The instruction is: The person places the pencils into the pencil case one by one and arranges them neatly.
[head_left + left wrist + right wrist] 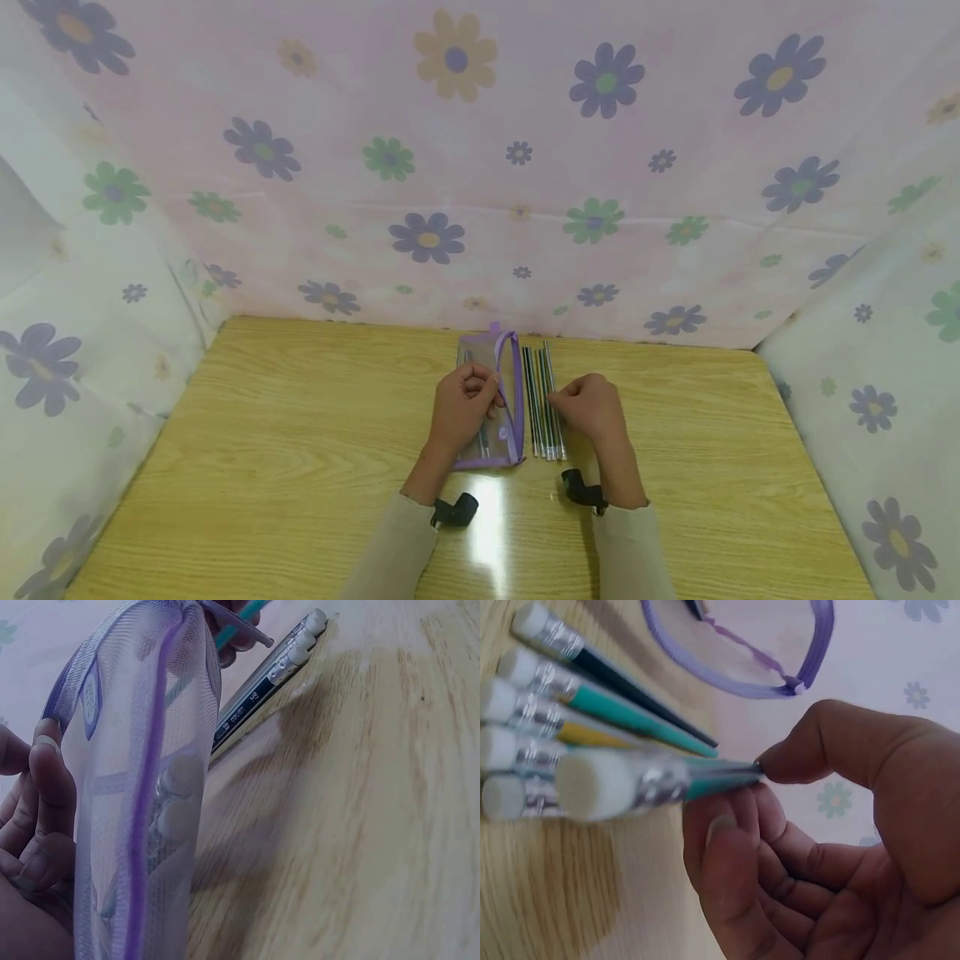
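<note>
Some pencils (178,817) inside mesh pouch (518,392) (left hand (461,406) pinching it); right hand (597,407) pinching teal pencil (661,782).

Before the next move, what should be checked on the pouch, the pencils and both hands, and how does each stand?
1. Mesh pencil pouch unzipped, mouth open: ok.
2. Left hand steadying the pouch: ok, it pinches the edge of the opening.
3. Right hand holding one teal eraser-tipped pencil: ok, between thumb and fingers.
4. That pencil inside the mouth: not ok, it is outside the pouch.
5. Loose pencils lying side by side, within reach: ok.
6. Count of pencils inside the pouch: cannot tell, mesh blurs them.
</note>
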The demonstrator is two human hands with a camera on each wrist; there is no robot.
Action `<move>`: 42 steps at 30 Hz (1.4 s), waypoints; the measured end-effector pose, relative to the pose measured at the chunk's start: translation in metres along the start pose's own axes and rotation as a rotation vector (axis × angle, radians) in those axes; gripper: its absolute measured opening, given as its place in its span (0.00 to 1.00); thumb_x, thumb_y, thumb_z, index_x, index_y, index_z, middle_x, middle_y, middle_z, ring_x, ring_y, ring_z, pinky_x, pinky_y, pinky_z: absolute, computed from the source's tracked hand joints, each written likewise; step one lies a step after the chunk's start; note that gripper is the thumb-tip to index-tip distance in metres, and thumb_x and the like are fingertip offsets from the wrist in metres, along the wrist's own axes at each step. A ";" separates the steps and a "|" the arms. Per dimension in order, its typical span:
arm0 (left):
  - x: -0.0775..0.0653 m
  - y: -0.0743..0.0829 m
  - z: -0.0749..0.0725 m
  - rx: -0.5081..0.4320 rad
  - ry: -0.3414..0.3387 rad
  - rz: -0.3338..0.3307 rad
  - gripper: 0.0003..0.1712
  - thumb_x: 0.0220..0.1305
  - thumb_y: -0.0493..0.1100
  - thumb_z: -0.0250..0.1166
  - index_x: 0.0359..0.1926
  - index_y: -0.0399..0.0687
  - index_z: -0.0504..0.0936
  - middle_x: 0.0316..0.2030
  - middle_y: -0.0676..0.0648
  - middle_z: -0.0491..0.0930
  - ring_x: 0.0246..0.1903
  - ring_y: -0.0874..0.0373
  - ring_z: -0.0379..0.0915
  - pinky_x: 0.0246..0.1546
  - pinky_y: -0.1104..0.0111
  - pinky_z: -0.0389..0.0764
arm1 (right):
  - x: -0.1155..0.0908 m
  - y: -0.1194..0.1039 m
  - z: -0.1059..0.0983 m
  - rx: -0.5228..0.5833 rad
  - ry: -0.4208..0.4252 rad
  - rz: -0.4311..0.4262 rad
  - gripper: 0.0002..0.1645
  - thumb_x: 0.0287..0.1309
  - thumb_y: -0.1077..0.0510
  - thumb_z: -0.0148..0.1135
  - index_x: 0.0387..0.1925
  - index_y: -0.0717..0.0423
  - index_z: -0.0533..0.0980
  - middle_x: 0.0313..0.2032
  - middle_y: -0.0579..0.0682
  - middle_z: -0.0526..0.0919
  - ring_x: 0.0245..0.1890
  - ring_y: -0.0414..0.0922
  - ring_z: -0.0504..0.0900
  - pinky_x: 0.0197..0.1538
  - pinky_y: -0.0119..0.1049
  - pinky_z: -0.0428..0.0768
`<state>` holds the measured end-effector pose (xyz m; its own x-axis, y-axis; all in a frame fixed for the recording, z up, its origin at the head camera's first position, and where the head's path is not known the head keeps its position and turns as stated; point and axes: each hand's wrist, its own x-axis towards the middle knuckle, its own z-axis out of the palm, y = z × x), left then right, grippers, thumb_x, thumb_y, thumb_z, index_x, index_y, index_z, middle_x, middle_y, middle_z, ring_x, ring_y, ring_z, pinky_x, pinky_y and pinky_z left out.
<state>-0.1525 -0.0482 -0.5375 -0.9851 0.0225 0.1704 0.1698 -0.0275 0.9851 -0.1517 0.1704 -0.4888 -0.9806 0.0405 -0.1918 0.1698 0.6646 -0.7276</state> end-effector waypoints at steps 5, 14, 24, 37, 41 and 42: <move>0.001 0.000 0.000 -0.002 -0.003 -0.004 0.07 0.75 0.35 0.66 0.36 0.37 0.82 0.22 0.43 0.85 0.15 0.56 0.75 0.17 0.71 0.79 | -0.001 -0.004 0.001 0.075 -0.062 0.006 0.13 0.59 0.60 0.67 0.20 0.58 0.82 0.19 0.47 0.80 0.19 0.43 0.75 0.29 0.37 0.75; 0.001 0.001 -0.001 0.016 -0.012 -0.005 0.07 0.76 0.35 0.66 0.37 0.39 0.82 0.22 0.43 0.85 0.15 0.57 0.75 0.18 0.70 0.78 | -0.004 -0.011 0.001 0.164 -0.092 -0.012 0.05 0.57 0.62 0.66 0.30 0.61 0.85 0.25 0.53 0.85 0.22 0.46 0.81 0.28 0.37 0.77; 0.001 0.003 -0.001 0.003 -0.009 -0.002 0.07 0.76 0.35 0.65 0.37 0.38 0.82 0.21 0.44 0.85 0.15 0.59 0.75 0.18 0.71 0.78 | -0.003 -0.016 0.014 0.292 -0.168 -0.067 0.06 0.57 0.65 0.64 0.29 0.65 0.84 0.19 0.49 0.78 0.19 0.43 0.74 0.26 0.36 0.74; 0.000 0.003 -0.001 -0.016 -0.021 0.007 0.08 0.77 0.38 0.66 0.38 0.37 0.82 0.22 0.41 0.85 0.15 0.58 0.75 0.18 0.70 0.78 | -0.003 -0.027 0.029 0.231 -0.046 -0.034 0.07 0.54 0.62 0.66 0.30 0.61 0.86 0.21 0.51 0.83 0.20 0.44 0.79 0.24 0.35 0.78; 0.000 0.002 -0.001 -0.023 -0.029 0.007 0.09 0.77 0.39 0.65 0.39 0.37 0.82 0.22 0.40 0.85 0.15 0.58 0.75 0.18 0.70 0.78 | -0.002 -0.027 0.033 0.204 -0.032 -0.061 0.07 0.53 0.61 0.66 0.29 0.61 0.87 0.21 0.51 0.84 0.20 0.44 0.79 0.24 0.35 0.78; 0.000 0.002 -0.001 -0.023 -0.030 0.008 0.09 0.77 0.39 0.65 0.39 0.37 0.82 0.22 0.40 0.85 0.15 0.58 0.75 0.18 0.70 0.78 | -0.002 -0.027 0.035 0.194 -0.028 -0.068 0.07 0.53 0.61 0.66 0.29 0.61 0.87 0.21 0.50 0.83 0.20 0.44 0.78 0.24 0.35 0.78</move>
<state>-0.1521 -0.0496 -0.5356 -0.9824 0.0520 0.1796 0.1770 -0.0507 0.9829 -0.1510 0.1267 -0.4918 -0.9878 -0.0223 -0.1542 0.1216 0.5086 -0.8524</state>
